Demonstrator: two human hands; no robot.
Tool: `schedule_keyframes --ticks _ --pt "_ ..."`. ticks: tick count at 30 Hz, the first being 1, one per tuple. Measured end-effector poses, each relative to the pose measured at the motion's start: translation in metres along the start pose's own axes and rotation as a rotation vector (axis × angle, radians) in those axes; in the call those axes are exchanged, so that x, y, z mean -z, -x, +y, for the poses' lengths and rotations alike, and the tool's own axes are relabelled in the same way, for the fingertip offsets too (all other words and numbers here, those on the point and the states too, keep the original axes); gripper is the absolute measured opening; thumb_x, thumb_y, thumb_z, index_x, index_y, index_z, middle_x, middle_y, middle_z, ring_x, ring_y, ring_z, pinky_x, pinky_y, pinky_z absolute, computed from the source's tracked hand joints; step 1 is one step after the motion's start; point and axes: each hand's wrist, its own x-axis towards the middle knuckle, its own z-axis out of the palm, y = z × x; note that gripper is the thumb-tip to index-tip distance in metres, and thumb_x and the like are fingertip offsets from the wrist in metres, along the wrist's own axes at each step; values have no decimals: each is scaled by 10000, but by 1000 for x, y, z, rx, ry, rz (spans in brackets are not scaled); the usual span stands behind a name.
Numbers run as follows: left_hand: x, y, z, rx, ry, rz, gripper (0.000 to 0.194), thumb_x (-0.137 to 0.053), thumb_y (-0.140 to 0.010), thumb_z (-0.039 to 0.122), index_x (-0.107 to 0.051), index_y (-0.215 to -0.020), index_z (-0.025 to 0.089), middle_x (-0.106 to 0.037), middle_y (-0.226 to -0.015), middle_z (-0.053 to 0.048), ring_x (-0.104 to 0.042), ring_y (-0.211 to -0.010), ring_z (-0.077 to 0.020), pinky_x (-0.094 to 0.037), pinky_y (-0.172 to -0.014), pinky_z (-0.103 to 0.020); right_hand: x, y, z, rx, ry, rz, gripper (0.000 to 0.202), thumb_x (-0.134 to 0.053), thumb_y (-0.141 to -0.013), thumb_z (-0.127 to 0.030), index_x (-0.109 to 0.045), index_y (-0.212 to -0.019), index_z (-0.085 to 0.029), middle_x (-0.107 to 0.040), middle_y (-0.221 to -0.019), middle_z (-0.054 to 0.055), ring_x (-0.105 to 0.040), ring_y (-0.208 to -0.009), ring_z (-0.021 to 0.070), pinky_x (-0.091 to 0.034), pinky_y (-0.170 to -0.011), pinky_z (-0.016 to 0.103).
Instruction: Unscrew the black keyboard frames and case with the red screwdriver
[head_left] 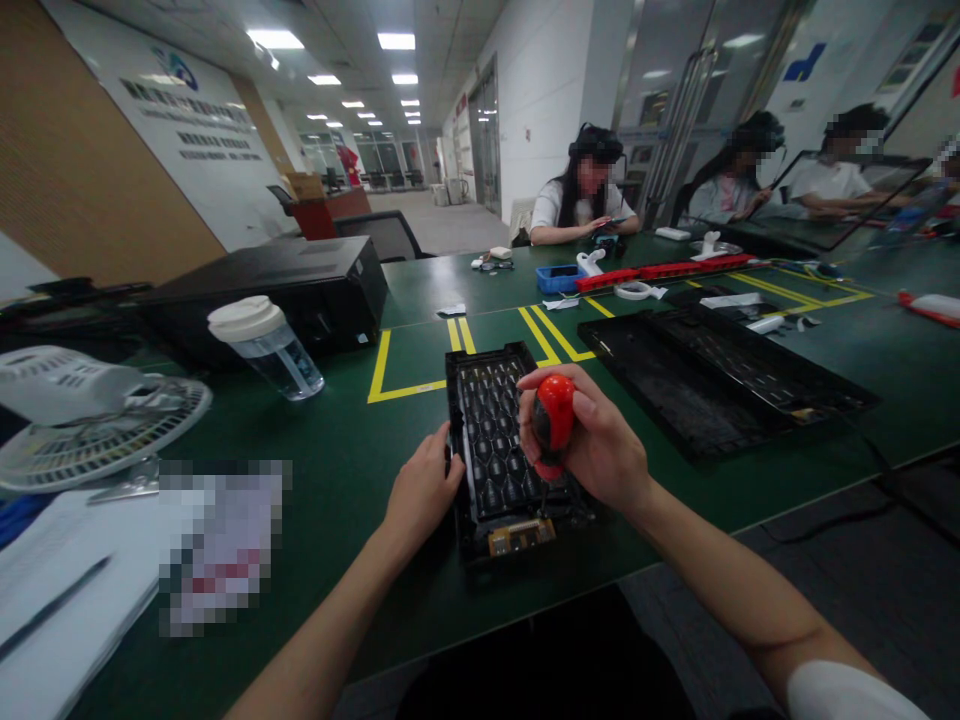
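A black rectangular device casing (pixel 499 450) lies on the green table in front of me, with rows of dark rounded cells inside. At its near end a small yellow-brown circuit board (pixel 517 537) shows. My left hand (pixel 427 485) grips the casing's left edge, thumb on the rim. Over its right side, my right hand (pixel 592 435) is wrapped round the red and black handle of a screwdriver (pixel 556 415). The screwdriver's shaft points down toward the near right part of the casing; its tip is too small to make out.
A larger open black shell (pixel 720 375) lies to the right. On the left are a clear bottle (pixel 281 350) with a white lid, a white fan (pixel 97 420), papers (pixel 90 570) and a black box (pixel 277 290). Several people sit along the table's far side.
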Motion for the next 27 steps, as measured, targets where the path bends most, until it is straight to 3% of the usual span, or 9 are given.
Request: schedule_keyframes --ticks 6,9,12,16,19,23,27 --pt "0 -1 -1 6 -6 -10 513 -395 -922 266 -408 -1402 84 -603 -1237 -164 -636 -1021 -251 -489 -930 -378 -2 0 2 117 19 -64 199 -579 -898 -261 -438 -1037 -239 -611 -1044 24 -660 -700 112 -563 -592 293" --pt "-1 -1 -1 0 0 -6 515 -395 -924 271 -410 -1402 80 -595 -1252 -167 -630 -1032 -255 -486 -939 -386 -2 0 2 134 78 -60 259 -608 -883 -220 -374 -989 -255 -661 -945 1 -670 -645 113 -553 -534 258" --pt "-1 -1 -1 0 -5 -6 518 -398 -921 268 -408 -1402 75 -608 -1229 -163 -637 -1010 -250 -485 -938 -380 -3 1 3 143 117 27 331 -669 -832 -177 -381 -969 -268 -623 -816 -50 -578 -489 66 -457 -423 180" --pt "-2 -1 -1 5 -18 0 511 -404 -917 259 -413 -1399 89 -607 -1234 -155 -640 -1007 -244 -491 -924 -364 -4 5 2 115 71 15 260 -599 -880 -294 -480 -1110 -270 -566 -800 -32 -524 -492 67 -405 -419 198" --pt "-1 -1 -1 10 -5 -5 513 -404 -917 249 -407 -1402 81 -596 -1255 -163 -625 -1051 -256 -480 -944 -375 -6 8 -2 42 41 -58 347 -471 -933 -399 -532 -1226 -224 -559 -853 16 -552 -592 99 -429 -501 245" --pt "-1 -1 0 14 19 -19 516 -403 -921 257 -403 -1407 84 -586 -1269 -162 -620 -1060 -262 -473 -954 -385 -7 10 -2 42 115 -62 294 -525 -925 -348 -532 -1203 -253 -536 -910 18 -559 -680 109 -442 -583 264" --pt "0 0 0 13 6 -9 518 -403 -918 257 -407 -1404 77 -588 -1264 -163 -631 -1021 -257 -475 -953 -386 -7 10 2 101 195 2 279 -593 -894 -299 -502 -1158 -289 -501 -898 -6 -558 -648 97 -454 -558 259"
